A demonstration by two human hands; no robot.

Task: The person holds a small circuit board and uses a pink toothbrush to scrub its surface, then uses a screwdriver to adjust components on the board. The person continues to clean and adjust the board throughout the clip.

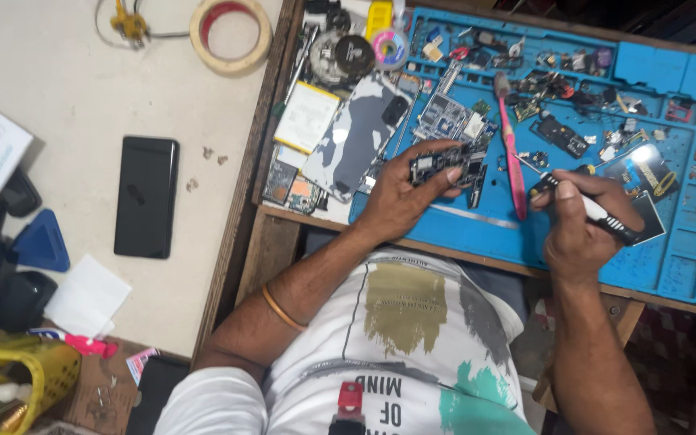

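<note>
Hidden: board (443, 163) partly covered by the left hand (400, 201); its finer parts are too small to make out. Tool tip is lost among the clutter on the mat; tool's rear end is cut off by the palm.
Left hand: fingers clamped on the board, thumb on its near edge, holding it just above the mat's near-left part.
Right hand (577, 229): fingers closed round a black and white tool (598, 211), pen-like, tip pointing toward the board, well short of touching it as far as I can tell.
Mat (686, 250): blue, with moulded compartments along its far and right edges, strewn with small parts that blur together.
Brush (512, 153): pink, lying between the two hands, handle toward the near edge.
Table (271, 242): wooden, dark rim; the mat covers most of it.
Left of the table: pale surface bearing a black phone (147, 196) face up, a tape roll (230, 32) at the far edge, a blue pick (42, 242).
Cut off: yellow basket (34, 379) at the lower-left corner.
</note>
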